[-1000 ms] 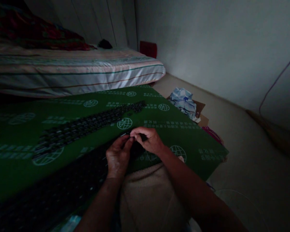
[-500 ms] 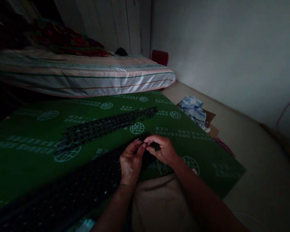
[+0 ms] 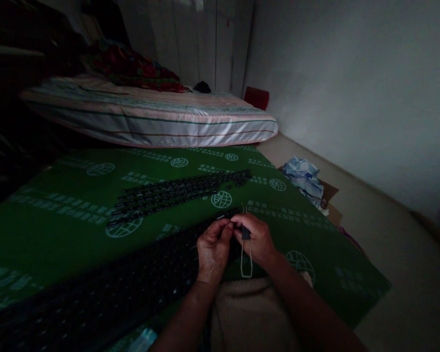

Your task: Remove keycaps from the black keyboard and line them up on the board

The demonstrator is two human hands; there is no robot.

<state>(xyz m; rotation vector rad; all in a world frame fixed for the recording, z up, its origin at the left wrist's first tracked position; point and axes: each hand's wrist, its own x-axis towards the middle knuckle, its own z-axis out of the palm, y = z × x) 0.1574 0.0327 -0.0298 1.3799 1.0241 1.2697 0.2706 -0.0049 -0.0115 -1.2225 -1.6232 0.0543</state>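
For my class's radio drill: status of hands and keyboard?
Left hand and right hand: close together over keyboard. Wire tool in right hand. Hands partly hide keyboard; loose keys lie beyond.

1. The left hand [image 3: 213, 249] has its thumb and finger pinched together, meeting the fingertips of the right hand [image 3: 255, 238]; anything between them is too small to make out.
2. The right hand also holds a wire tool [image 3: 246, 233], its black middle at the fingers and its pale loop hanging below them.
3. A black keyboard [image 3: 106, 286] stretches away to the left of the left hand, its far end partly behind both hands.
4. Beyond the left hand, rows of black keycaps [image 3: 176, 191] lie on a green board [image 3: 326, 249].
5. Farther beyond both hands stands a bed [image 3: 161, 122].
6. Crumpled packaging [image 3: 303, 178] lies beyond and right of the right hand.
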